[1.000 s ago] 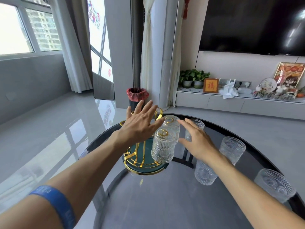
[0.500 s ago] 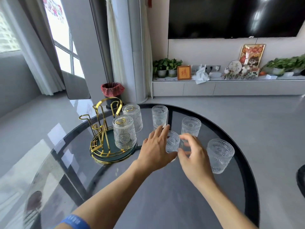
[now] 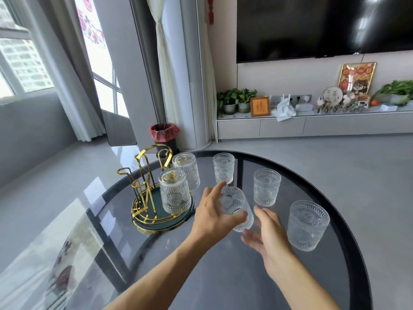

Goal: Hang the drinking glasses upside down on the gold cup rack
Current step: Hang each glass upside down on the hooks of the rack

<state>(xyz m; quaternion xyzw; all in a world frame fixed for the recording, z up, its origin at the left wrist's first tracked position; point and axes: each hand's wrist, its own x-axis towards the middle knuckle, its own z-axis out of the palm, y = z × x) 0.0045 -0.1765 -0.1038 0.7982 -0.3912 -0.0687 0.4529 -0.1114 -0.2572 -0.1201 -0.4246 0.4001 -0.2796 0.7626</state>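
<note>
The gold cup rack [image 3: 145,175] with a green base stands at the table's left. Two ribbed glasses hang upside down on it, a near glass [image 3: 174,191] and a far glass [image 3: 186,170]. My left hand [image 3: 210,213] grips a tilted clear glass [image 3: 237,206] lifted off the table, right of the rack. Just below and to the right of that glass, my right hand [image 3: 266,236] is open with spread fingers. Three more glasses stand upright: a far one [image 3: 223,167], a middle one [image 3: 267,186] and a near right one [image 3: 307,224].
The round dark glass table [image 3: 223,276] has a black rim. Beyond it a bin with a red bag [image 3: 164,136] stands on the grey floor. A low TV cabinet [image 3: 312,126] with plants and ornaments runs along the far wall.
Both hands left the rack and came to the loose glasses. My left hand has taken one glass and tipped it; my right hand has let go and dropped just under it.
</note>
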